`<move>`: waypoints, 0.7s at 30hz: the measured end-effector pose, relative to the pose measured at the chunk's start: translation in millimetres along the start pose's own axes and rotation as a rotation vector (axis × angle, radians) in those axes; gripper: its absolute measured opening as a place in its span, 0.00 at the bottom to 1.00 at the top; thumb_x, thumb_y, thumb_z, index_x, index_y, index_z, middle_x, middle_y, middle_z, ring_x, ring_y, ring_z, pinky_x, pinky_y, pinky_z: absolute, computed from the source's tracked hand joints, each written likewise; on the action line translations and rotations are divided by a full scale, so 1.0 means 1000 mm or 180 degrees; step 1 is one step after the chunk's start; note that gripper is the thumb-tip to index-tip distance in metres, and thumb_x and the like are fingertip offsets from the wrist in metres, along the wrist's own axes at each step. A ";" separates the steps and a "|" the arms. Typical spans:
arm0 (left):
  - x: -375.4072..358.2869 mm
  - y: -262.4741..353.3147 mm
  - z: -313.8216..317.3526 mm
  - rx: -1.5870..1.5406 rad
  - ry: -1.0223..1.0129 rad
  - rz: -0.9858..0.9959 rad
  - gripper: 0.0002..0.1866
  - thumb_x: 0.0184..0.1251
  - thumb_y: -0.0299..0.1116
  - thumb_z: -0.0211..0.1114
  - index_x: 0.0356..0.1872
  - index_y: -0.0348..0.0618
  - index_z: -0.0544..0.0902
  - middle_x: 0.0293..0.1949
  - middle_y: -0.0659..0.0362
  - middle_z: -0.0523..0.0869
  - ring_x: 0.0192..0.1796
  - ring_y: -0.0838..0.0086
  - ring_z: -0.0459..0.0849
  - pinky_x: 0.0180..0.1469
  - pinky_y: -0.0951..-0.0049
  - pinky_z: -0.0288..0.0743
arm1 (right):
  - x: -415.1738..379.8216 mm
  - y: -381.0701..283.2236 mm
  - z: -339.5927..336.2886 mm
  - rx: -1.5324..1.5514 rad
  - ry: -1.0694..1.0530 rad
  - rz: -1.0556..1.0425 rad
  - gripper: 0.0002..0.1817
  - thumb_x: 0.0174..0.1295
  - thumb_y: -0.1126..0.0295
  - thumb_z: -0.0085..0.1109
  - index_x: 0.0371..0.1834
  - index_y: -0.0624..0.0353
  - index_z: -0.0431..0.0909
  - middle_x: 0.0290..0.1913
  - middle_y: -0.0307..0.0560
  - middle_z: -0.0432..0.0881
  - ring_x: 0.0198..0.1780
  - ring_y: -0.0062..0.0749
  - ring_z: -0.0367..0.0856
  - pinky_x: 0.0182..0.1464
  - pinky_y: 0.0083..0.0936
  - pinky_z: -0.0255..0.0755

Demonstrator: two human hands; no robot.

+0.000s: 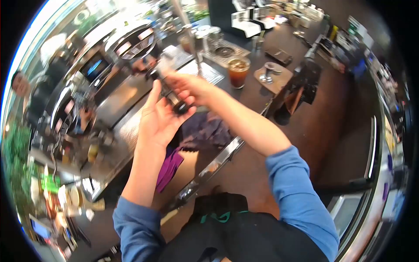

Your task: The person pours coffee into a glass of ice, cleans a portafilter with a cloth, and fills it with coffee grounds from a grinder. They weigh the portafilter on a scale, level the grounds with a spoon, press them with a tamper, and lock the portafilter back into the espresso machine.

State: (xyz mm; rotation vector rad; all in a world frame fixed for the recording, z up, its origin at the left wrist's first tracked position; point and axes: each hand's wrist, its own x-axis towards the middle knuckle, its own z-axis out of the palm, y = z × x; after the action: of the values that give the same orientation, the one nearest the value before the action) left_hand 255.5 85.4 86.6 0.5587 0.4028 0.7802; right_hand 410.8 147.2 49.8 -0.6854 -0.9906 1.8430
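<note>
In front of the espresso machine (131, 87), both my hands are at a slim dark cylinder (171, 93) with a black rounded end; its exact kind is blurred. My left hand (157, 120) is palm up, its thumb along one side and its fingers curled under the lower end. My right hand (188, 87) wraps its fingers around the cylinder from the other side. A pale blur by the right fingertips cannot be made out. Below my hands lie a dark crumpled cloth (205, 131) and a purple cloth (169, 171).
A glass of iced dark drink (238, 73) stands right of my hands, beside a wooden board (274, 77) with small items. A metal drip tray (227, 51) lies behind. The counter edge (209, 170) runs before my body. Another person (26, 85) is at far left.
</note>
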 end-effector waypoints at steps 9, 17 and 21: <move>-0.018 0.034 -0.037 0.1253 0.0600 0.0367 0.09 0.69 0.43 0.58 0.40 0.52 0.72 0.22 0.65 0.75 0.19 0.81 0.73 0.15 0.81 0.64 | 0.046 0.047 0.085 0.0207 0.0380 -0.0992 0.12 0.54 0.63 0.56 0.26 0.62 0.80 0.25 0.46 0.82 0.19 0.26 0.76 0.17 0.21 0.67; -0.049 0.075 -0.054 0.1330 0.1269 0.0280 0.08 0.71 0.41 0.53 0.38 0.49 0.75 0.18 0.59 0.76 0.11 0.78 0.72 0.06 0.84 0.61 | 0.059 0.058 0.131 0.1219 0.0659 -0.0232 0.17 0.56 0.57 0.59 0.28 0.62 0.79 0.29 0.42 0.80 0.21 0.26 0.74 0.18 0.24 0.67; -0.050 0.083 -0.066 0.1599 0.1787 0.0441 0.11 0.69 0.39 0.54 0.40 0.42 0.76 0.23 0.58 0.80 0.13 0.75 0.75 0.08 0.80 0.65 | 0.061 0.049 0.128 0.1317 0.0683 0.0068 0.14 0.58 0.60 0.59 0.28 0.62 0.78 0.31 0.43 0.80 0.31 0.29 0.76 0.33 0.31 0.72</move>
State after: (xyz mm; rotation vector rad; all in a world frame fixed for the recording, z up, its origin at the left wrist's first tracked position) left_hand 142.4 117.3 92.3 0.8395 1.1068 0.9730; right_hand 262.7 144.4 72.1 -0.6219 -0.4440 1.8690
